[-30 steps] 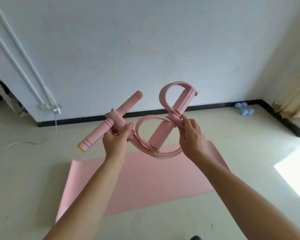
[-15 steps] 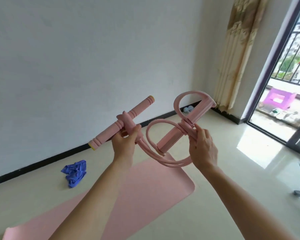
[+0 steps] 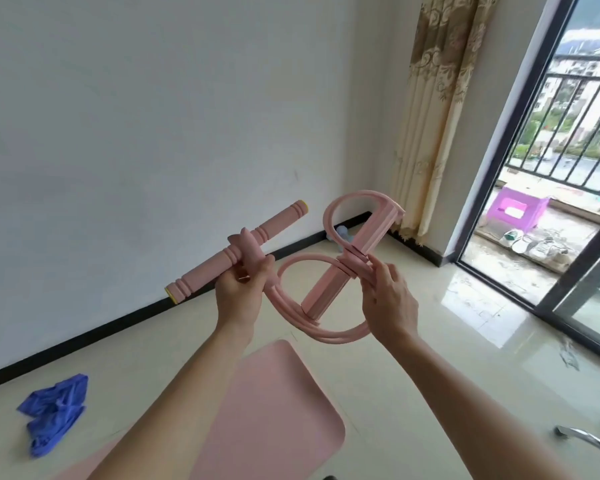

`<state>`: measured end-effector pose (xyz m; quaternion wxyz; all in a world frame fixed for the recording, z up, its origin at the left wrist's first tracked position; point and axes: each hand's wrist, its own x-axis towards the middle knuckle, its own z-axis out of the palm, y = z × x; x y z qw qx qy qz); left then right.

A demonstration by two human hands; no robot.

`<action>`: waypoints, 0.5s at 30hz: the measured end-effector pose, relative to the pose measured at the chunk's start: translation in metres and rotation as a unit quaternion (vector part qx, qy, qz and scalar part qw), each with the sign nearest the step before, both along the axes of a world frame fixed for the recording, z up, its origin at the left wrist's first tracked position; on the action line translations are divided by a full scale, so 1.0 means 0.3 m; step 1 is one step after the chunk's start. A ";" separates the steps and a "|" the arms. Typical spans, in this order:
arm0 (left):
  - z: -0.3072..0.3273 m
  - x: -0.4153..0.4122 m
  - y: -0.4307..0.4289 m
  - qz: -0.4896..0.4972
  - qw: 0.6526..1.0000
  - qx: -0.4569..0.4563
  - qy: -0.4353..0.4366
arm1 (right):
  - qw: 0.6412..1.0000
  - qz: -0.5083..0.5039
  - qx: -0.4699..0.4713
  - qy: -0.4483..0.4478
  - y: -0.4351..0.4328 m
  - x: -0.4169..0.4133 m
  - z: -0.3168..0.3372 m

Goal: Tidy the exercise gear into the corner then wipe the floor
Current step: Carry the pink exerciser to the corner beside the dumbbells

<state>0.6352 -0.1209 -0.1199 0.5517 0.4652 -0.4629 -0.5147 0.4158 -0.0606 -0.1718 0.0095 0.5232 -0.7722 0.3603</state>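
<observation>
Item: pink pedal resistance puller point(image 3: 326, 275), held in the air at chest height, centre of view, clear of the floor.

- Left hand point(image 3: 239, 292): fingers clenched round the strap junction at the middle of the foam handle bar point(image 3: 236, 252), which runs from 8 o'clock to 2 o'clock.
- Right hand point(image 3: 388, 299): fingers pinching the bundled elastic tubes where they cross the flat pedal bar point(image 3: 343, 265). The tubes are coiled in a figure-eight, one loop above the grip, one below.
- Pink mat point(image 3: 274, 410): flat on the floor at 6 o'clock, under the forearms.
- Blue cloth point(image 3: 54, 414): crumpled on the floor at 8 o'clock, near the baseboard.
- Pale blue object point(image 3: 342, 233): on the floor in the room corner at 12 o'clock, mostly hidden behind the upper loop; identity uncertain.
- Open balcony door point(image 3: 551, 237): at 3 o'clock, with glossy tile before it.

Risks, as judged:
- The coil is held by the pinch alone. If the right fingers ease, the tubes will likely spring open and the pedal bar swing loose.
- Set down unsecured in the corner, the bundle may unwind and sprawl.
- The mat edge and the cloth lie on the way to the corner, so either could catch a foot while the eyes are on the hands.
- The tile looks slick.
</observation>
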 end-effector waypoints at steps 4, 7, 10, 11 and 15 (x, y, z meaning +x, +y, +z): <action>0.016 -0.244 -0.336 -0.026 0.999 0.008 0.021 | 0.999 -0.021 0.018 0.028 -0.282 -0.238 0.035; 0.041 -0.439 -0.539 -0.057 0.998 0.016 0.018 | 0.998 -0.051 0.018 0.031 -0.450 -0.429 0.075; 0.049 -0.625 -0.722 -0.086 0.996 0.028 0.018 | 0.997 -0.078 0.008 0.023 -0.603 -0.615 0.096; 0.044 -0.684 -0.784 -0.092 0.995 0.029 0.013 | 0.996 -0.083 0.003 0.021 -0.659 -0.675 0.095; 0.003 -0.922 -1.035 -0.100 0.995 0.030 0.000 | 0.996 -0.086 -0.008 0.017 -0.925 -0.921 0.050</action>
